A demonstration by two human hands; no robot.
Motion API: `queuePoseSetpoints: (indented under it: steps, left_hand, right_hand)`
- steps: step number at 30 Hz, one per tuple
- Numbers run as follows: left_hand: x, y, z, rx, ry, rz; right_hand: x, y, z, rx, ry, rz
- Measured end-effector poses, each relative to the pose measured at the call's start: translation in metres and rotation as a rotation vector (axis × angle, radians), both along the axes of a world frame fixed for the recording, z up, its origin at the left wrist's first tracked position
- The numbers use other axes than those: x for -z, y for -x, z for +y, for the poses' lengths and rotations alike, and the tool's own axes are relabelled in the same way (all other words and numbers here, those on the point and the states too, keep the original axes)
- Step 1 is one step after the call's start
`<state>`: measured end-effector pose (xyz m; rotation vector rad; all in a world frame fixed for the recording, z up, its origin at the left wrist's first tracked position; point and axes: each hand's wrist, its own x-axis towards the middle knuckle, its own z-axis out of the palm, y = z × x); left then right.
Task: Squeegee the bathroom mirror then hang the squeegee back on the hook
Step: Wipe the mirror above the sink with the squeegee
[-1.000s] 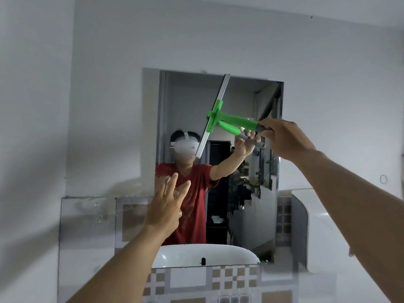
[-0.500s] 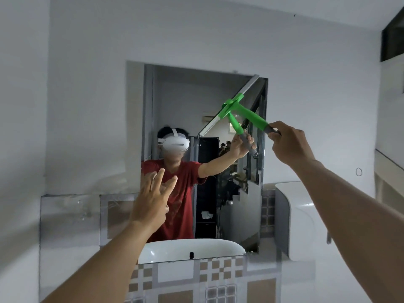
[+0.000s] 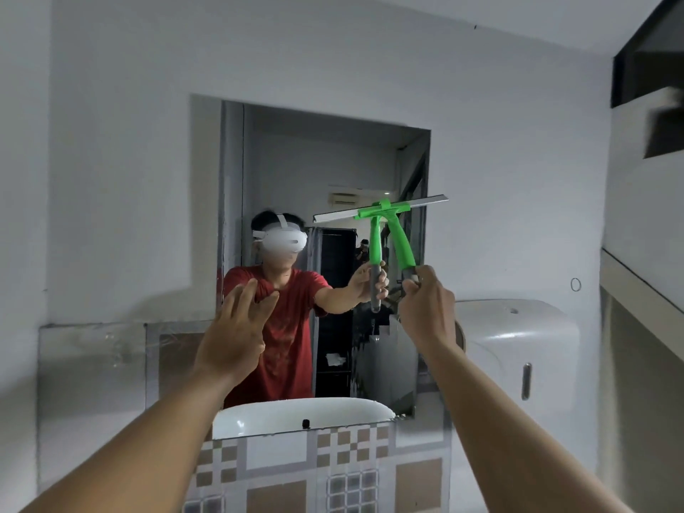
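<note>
A rectangular mirror (image 3: 296, 172) hangs on the white wall above a sink. My right hand (image 3: 425, 309) grips the grey end of a green-handled squeegee (image 3: 401, 242). Its silver blade lies nearly horizontal against the mirror's right side, about halfway up, and sticks out past the right edge. My left hand (image 3: 233, 335) is raised in front of the mirror's lower left part, fingers spread, holding nothing. A small ring-shaped hook (image 3: 575, 285) sits on the wall to the far right.
A white dispenser (image 3: 518, 346) is mounted right of the mirror. The white sink (image 3: 296, 416) shows in the mirror's lower part, above patterned tiles (image 3: 333, 468). A ledge (image 3: 640, 290) runs along the right wall.
The squeegee has swung from a steep tilt near the mirror's top right to a nearly level blade lower down. My right hand has dropped. My left hand stays raised and open.
</note>
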<state>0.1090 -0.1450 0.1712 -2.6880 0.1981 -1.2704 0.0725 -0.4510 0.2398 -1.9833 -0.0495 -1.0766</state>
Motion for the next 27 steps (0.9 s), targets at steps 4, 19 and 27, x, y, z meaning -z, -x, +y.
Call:
queuePoseSetpoints:
  steps: [4,19,27]
  left_hand:
    - [0.000,0.001,0.003,0.013,-0.014,0.004]
    - [0.034,0.010,0.016,0.122,0.067,0.006]
    - [0.042,0.018,0.029,0.086,0.029,0.042]
  right_hand:
    - [0.006,0.002,0.017,-0.033,0.018,0.036]
    - [0.037,0.015,0.097,-0.290,-0.276,0.089]
    - [0.059,0.021,0.163,-0.384,-0.284,0.114]
